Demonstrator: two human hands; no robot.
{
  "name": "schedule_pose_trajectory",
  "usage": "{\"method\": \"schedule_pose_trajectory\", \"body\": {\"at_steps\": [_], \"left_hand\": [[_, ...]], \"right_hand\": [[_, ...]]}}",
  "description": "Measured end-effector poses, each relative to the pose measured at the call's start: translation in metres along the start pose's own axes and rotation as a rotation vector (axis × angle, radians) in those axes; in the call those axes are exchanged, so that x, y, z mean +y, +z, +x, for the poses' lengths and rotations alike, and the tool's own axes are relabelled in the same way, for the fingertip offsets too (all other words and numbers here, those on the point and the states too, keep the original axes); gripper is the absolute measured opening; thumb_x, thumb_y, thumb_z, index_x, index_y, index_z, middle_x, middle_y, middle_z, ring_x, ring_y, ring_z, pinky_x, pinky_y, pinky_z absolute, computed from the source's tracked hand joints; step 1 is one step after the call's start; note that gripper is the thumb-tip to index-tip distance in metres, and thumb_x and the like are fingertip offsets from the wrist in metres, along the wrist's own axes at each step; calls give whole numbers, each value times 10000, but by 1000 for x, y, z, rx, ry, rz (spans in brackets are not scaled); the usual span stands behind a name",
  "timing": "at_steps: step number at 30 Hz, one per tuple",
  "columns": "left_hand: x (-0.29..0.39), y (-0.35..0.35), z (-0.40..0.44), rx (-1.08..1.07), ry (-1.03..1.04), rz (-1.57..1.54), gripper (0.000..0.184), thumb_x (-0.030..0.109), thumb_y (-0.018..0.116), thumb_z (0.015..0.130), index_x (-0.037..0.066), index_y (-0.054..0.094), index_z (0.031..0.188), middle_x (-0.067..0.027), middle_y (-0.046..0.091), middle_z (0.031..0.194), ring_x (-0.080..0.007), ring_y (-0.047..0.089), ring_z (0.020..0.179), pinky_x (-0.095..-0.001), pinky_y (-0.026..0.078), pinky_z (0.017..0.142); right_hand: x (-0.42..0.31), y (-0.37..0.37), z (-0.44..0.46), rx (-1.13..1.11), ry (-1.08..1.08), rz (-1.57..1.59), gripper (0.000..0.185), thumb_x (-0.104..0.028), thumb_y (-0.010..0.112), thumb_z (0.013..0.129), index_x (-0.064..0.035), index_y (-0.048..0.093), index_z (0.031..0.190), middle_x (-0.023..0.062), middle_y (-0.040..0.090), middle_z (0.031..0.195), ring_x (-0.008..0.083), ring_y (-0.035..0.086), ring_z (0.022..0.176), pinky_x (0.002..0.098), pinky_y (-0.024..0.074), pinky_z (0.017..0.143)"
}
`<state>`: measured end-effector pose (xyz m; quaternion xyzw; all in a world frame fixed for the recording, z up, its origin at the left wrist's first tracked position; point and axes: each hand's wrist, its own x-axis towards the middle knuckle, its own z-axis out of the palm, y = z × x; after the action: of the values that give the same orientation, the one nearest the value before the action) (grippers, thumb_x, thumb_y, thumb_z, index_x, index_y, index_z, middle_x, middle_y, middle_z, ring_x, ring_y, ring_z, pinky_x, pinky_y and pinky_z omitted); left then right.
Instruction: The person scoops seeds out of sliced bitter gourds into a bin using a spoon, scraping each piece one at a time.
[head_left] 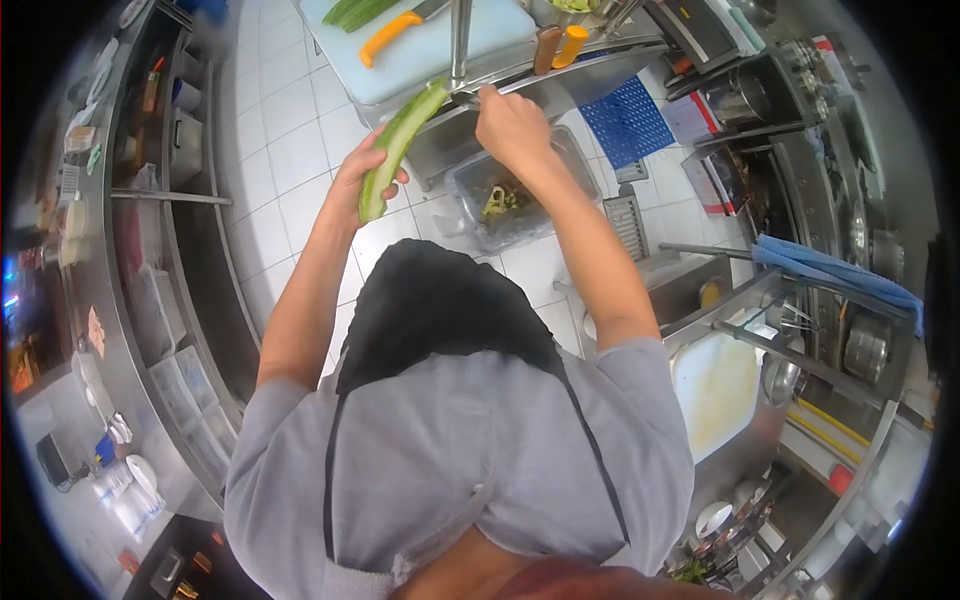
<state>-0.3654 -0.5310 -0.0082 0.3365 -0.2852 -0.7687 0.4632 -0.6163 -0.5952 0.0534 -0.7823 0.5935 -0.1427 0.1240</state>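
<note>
My left hand (pixel 366 175) is wrapped round the lower part of a long green vegetable (pixel 402 140), which looks partly peeled and tilts up to the right. Close to the vegetable's top end, my right hand (pixel 508 125) is closed round a small dark tool (pixel 466 98), mostly hidden by the fingers. Below my right hand, a clear plastic bin (pixel 478 222) stands low down with green scraps (pixel 503 200) inside.
A white cutting board (pixel 440 55) at the top bears an orange-handled knife (pixel 388 38) and green vegetables (pixel 358 10). A vertical metal pole (pixel 460 40) rises at its front edge. Brown and orange handles (pixel 558 48) stick up to the right. A blue mat (pixel 627 122) lies beyond.
</note>
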Motion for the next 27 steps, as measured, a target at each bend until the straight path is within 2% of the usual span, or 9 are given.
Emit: {"method": "schedule_pose_trajectory", "body": {"at_steps": [4,9,15,16,20,27], "left_hand": [[9,-7,4,7,-51,-95,757,238,635,900,46,296,1549,-74,560,1137,-182,651,777,-234,437,485],[25,-6,5,6,-113,-1,723,220,624,908,50,330,1546,-52,560,1127,-156,623,751,-233,426,485],[30,-15,1,-50,-194,-50,683,213,605,917,61,362,1537,-42,552,1135,-135,602,742,-227,409,483],[32,-16,2,-60,-198,-44,684,213,604,916,62,361,1538,-41,550,1138,-133,601,744,-227,408,483],[33,-8,9,-52,-168,-29,677,207,600,913,73,372,1536,-40,548,1156,-134,599,745,-226,415,487],[31,3,12,12,-135,24,664,193,595,910,91,391,1533,-39,547,1191,-140,606,754,-226,420,490]], "right_hand": [[-14,20,34,-9,-44,-129,205,-69,561,846,24,663,998,250,717,858,432,713,841,505,574,774],[-27,32,58,-132,-72,-347,180,-86,569,860,-1,699,950,211,735,907,389,729,859,466,587,773],[-39,20,45,-200,-54,-411,187,-103,571,869,-27,718,954,185,743,926,354,734,895,449,587,795],[-39,19,50,-215,2,-410,190,-113,578,870,-36,722,967,180,744,930,348,732,910,448,583,807],[-37,31,53,-203,-58,-446,193,-118,586,861,-33,718,972,183,744,928,352,732,905,449,583,802],[-41,29,55,-138,-40,-402,178,-102,593,850,-30,713,961,190,742,903,366,734,874,453,587,782]]}}
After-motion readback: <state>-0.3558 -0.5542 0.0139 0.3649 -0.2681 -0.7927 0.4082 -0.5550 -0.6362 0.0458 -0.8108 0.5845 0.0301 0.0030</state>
